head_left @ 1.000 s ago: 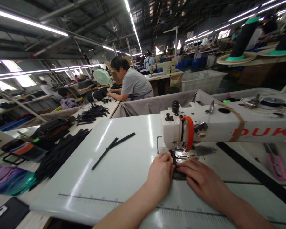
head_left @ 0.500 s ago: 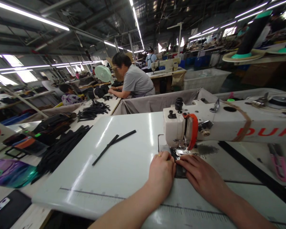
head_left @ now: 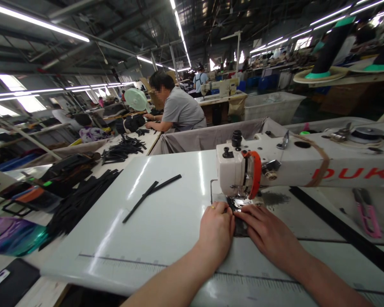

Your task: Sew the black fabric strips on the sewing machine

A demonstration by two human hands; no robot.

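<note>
A white sewing machine [head_left: 230, 175] with an orange guard stands at the middle right, its metal presser foot low over the bed. A black fabric strip [head_left: 231, 206] lies at the foot, mostly covered by my fingers. My left hand [head_left: 216, 232], a ring on one finger, is closed, its curled fingers gripping the strip just left of the foot. From the right, my right hand [head_left: 269, 230] presses its fingertips together on the strip's near end. Both hands almost touch. Two sewn black strips [head_left: 152, 192] lie crossed on the pale table at the left.
Long black strips [head_left: 339, 228] and pink-handled thread snips [head_left: 367, 213] lie on the machine bed at right. A heap of black strips [head_left: 83, 204] and a phone [head_left: 13, 281] rest on the left bench. Ahead, a co-worker in grey [head_left: 182, 106] leans over another table.
The view has shifted slightly, so the scene sits a little further left. Both hands stay at the presser foot with hardly any visible movement.
</note>
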